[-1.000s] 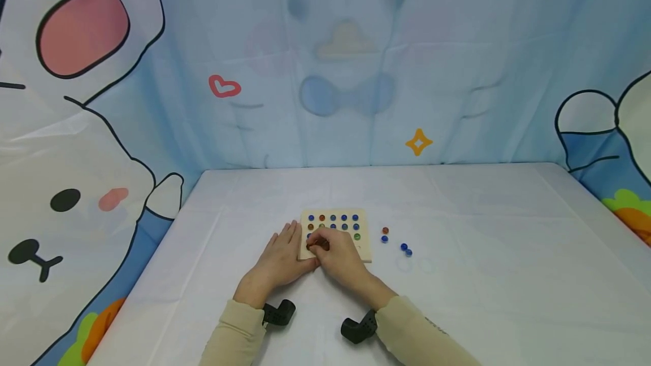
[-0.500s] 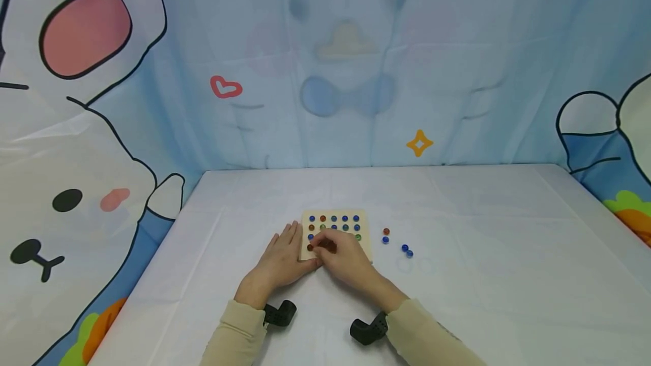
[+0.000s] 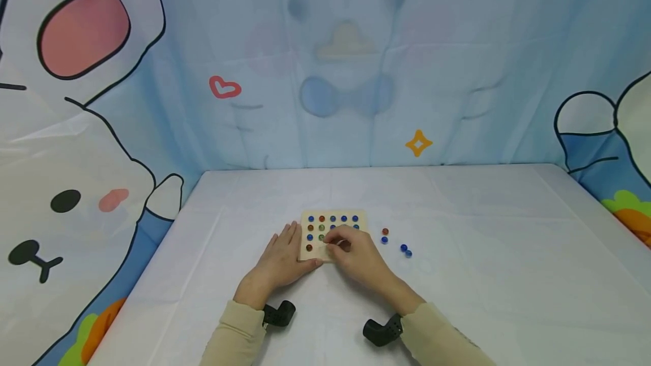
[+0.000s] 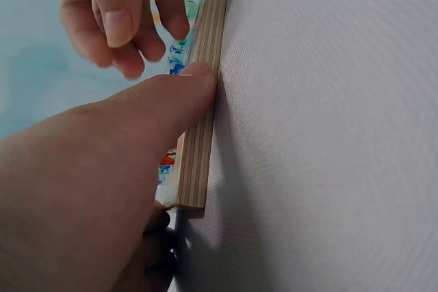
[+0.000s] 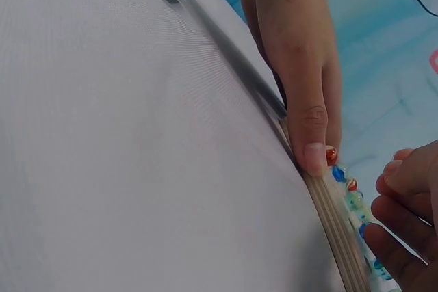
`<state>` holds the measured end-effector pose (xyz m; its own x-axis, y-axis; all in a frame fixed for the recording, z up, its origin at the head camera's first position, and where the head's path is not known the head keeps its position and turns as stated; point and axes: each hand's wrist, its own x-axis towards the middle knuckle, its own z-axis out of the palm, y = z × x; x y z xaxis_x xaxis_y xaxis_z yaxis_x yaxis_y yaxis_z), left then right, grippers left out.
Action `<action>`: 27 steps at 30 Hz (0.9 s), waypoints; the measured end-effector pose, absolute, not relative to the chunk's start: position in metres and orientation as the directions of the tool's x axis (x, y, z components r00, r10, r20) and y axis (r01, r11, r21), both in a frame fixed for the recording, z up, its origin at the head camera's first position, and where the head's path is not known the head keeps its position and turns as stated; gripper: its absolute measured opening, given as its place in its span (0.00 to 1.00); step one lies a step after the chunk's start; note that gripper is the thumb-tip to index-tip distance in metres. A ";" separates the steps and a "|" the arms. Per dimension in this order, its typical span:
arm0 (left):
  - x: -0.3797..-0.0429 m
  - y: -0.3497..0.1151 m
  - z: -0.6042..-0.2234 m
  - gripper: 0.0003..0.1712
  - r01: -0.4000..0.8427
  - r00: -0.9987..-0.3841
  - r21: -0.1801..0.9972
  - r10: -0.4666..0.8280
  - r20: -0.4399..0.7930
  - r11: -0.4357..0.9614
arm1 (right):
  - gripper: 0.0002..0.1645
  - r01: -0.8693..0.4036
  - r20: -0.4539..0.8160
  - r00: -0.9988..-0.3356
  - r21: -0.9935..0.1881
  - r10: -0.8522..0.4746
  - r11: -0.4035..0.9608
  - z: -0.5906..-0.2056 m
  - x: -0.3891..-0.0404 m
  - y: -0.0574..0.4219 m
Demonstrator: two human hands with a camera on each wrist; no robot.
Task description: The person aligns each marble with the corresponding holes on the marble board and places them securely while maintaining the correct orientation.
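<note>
A pale wooden board (image 3: 315, 254) carries rows of small glass marbles, blue, red and green. My left hand (image 3: 277, 264) lies along its left side, fingers straight, with the thumb pressing the front edge. In the left wrist view that thumb (image 4: 185, 94) touches the layered edge of the board. Over the right part of the board hovers my right hand (image 3: 358, 256), fingers bent loosely with nothing visible between them; it hides some of the marbles. A red marble (image 3: 309, 248) sits at the near left corner, close to the left thumb in the right wrist view.
Right of the board, a red marble (image 3: 385, 231) and a blue marble (image 3: 384, 240) lie on the white tablecloth (image 3: 483, 275). Two more blue marbles (image 3: 406, 251) are a little farther right. A printed curtain (image 3: 346, 129) hangs behind the table.
My right hand has moved right from the near left corner of the board, uncovering the red marble there and marbles in the left columns. My left hand has stayed in place.
</note>
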<state>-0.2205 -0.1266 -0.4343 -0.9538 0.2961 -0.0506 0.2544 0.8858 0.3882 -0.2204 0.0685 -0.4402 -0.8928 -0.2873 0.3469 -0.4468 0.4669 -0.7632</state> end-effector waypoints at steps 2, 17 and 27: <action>-0.220 -0.127 -0.434 0.55 0.249 -0.955 0.390 0.292 -0.054 0.886 | 0.08 -0.449 0.355 -0.892 -0.760 -0.278 0.470 -0.440 -0.220 0.072; -0.219 -0.125 -0.435 0.55 0.233 -0.959 0.400 0.278 -0.056 0.886 | 0.08 -0.469 0.420 -0.882 -0.738 -0.214 0.486 -0.435 -0.218 0.102; -0.218 -0.124 -0.435 0.55 0.225 -0.962 0.391 0.267 -0.057 0.892 | 0.09 -0.437 0.437 -0.888 -0.711 -0.141 0.551 -0.439 -0.217 0.130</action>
<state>-0.2183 -0.1243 -0.4346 -0.9619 0.2673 -0.0568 0.2249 0.8923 0.3913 -0.2172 0.1302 -0.4392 -0.8884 -0.1414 0.4367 -0.4372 0.5509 -0.7109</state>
